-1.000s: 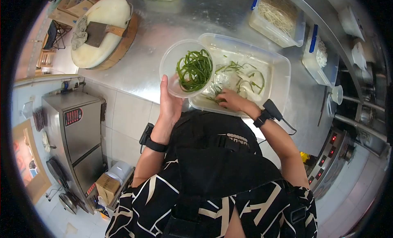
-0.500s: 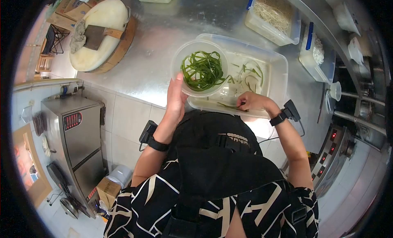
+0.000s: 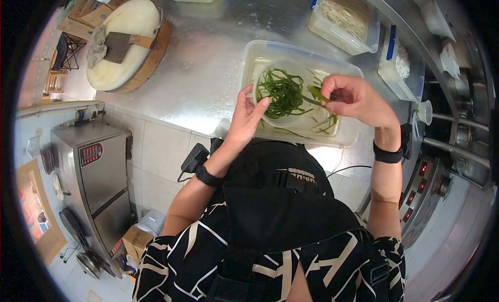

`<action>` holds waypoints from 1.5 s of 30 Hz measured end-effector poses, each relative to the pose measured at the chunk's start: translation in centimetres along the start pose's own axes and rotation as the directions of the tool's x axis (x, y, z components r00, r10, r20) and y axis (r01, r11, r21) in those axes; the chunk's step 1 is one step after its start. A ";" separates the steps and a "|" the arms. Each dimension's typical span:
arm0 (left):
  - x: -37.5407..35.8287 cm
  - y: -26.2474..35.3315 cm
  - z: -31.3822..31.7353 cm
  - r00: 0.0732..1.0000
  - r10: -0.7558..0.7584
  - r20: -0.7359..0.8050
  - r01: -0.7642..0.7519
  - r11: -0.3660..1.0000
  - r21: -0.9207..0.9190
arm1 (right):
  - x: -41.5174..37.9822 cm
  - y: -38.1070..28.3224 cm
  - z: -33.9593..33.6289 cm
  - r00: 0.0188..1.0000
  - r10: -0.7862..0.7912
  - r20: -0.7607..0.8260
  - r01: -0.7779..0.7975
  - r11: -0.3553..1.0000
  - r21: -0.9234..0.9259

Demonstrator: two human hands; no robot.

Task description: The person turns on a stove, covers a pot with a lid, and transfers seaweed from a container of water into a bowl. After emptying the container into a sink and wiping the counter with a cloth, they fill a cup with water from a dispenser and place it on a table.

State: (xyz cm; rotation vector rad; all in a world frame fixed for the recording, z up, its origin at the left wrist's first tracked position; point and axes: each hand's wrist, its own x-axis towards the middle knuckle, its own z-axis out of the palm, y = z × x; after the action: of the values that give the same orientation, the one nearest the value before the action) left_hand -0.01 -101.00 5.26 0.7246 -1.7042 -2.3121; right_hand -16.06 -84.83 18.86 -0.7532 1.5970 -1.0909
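Observation:
My left hand (image 3: 249, 115) grips the left side of a round clear plastic bowl (image 3: 286, 121), thumb over the rim. Inside it is a tangle of long green vegetable strips (image 3: 280, 93). Just right of the bowl, my right hand (image 3: 361, 102) pinches a few green strips (image 3: 314, 96) between thumb and fingers. Both hands are over a translucent rectangular tub (image 3: 340, 69), where scattered strips (image 3: 326, 126) lie on the bottom. Part of the tub is hidden behind the bowl and my right hand.
A cleaver (image 3: 118, 46) and a cloth (image 3: 97, 48) lie on a round chopping block (image 3: 125, 73) at the left. Tubs of pale shreds (image 3: 340, 20) and white pieces (image 3: 402, 60) stand at the right of the steel counter (image 3: 202, 58). A steel cabinet (image 3: 104, 177) is at lower left.
My right hand has lifted from the tub's near side up beside the bowl, now with green strips in its fingers. My left hand has shifted the bowl to the right, over the tub.

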 end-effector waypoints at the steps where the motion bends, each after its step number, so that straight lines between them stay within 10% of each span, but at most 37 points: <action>1: 0.1 0.1 0.2 0.999 -0.027 0.027 0.023 0.994 0.109 | 0.3 -0.4 0.5 0.999 -0.008 -0.040 0.009 1.000 0.026; 5: 0.5 -1.7 1.1 0.994 0.094 0.055 -0.092 0.995 -0.042 | 2.5 3.1 2.1 0.995 -0.051 -0.084 0.053 0.998 0.027; 7: 0.4 -1.8 0.6 0.999 0.015 0.051 -0.013 0.999 -0.043 | 2.7 5.1 2.9 0.891 -0.446 -0.081 0.208 0.561 -0.801; 9: 0.3 -2.0 -0.1 0.997 -0.068 0.045 0.070 0.996 -0.047 | 1.7 4.1 1.7 0.886 -0.439 -0.151 0.220 0.683 -0.696; 12: -0.1 0.2 -0.4 0.989 -0.140 -0.038 0.136 0.986 -0.099 | -0.1 4.9 -1.2 0.950 0.081 -0.300 -0.093 0.995 -0.026; 14: 0.4 -0.4 -1.7 0.991 -0.123 -0.051 0.110 0.973 -0.205 | 0.3 10.9 -3.6 0.893 0.316 -0.322 -0.374 0.917 -0.139; 16: 0.6 -0.2 -2.7 0.992 -0.107 -0.070 0.080 0.948 -0.308 | 0.8 21.4 -5.5 0.837 0.249 -0.487 -0.541 0.511 -0.668; 20: 0.7 1.3 -3.7 0.994 -0.069 -0.083 0.038 0.944 -0.329 | 4.8 28.6 -5.6 0.677 0.217 -0.703 -0.699 0.490 -0.521; 22: 0.8 1.6 -4.0 0.993 -0.059 -0.099 0.027 0.954 -0.299 | 7.4 26.0 -3.7 0.719 0.096 -0.689 -0.528 0.721 -0.450; 31: 0.8 1.9 -3.9 0.989 -0.058 -0.134 0.015 0.954 -0.298 | 13.8 24.4 7.4 0.951 -0.282 -0.128 0.108 0.689 -0.717; 37: 0.9 1.7 -4.1 0.988 -0.070 -0.137 0.026 0.953 -0.302 | 14.6 23.1 11.4 0.977 -0.157 0.141 0.204 0.879 -0.432; 45: 1.2 1.5 -4.6 0.976 -0.106 -0.190 0.043 0.950 -0.310 | 10.6 19.1 8.3 0.923 0.144 0.358 0.062 0.860 -0.507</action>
State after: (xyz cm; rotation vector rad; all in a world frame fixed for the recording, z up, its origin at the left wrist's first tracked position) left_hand 1.01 -105.92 5.31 0.9368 -1.2164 -2.3782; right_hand -10.33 -88.92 -3.39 -1.1977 1.5533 -0.4296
